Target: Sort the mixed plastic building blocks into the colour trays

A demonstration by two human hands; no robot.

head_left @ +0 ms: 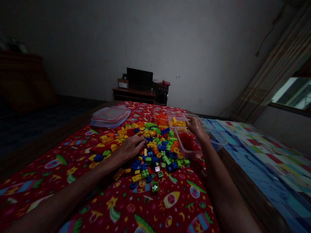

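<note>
My left fingers (pixel 142 139) are loosely bent over the pile of coloured blocks (pixel 161 147); I cannot tell whether they pinch a piece. The pile spreads across the middle of the red patterned cloth (pixel 97 202), a green block with a star (pixel 155 187) lying at its near end. My right hand (pixel 195 126) is over the clear tubs by the cloth's right edge, fingers curled, and whether they grip anything I cannot make out. Beneath and beside it are a tub of yellow blocks (pixel 178 123) and, closer to me, a tub of red blocks (pixel 186 141). Orange blocks (pixel 160 117) fill another, further left. Stacked lids (pixel 111 116) lie near the cloth's far left corner. Beyond the far edge stands a dark screen (pixel 140 78); past the right edge is blue bedding (pixel 245 161).
</note>
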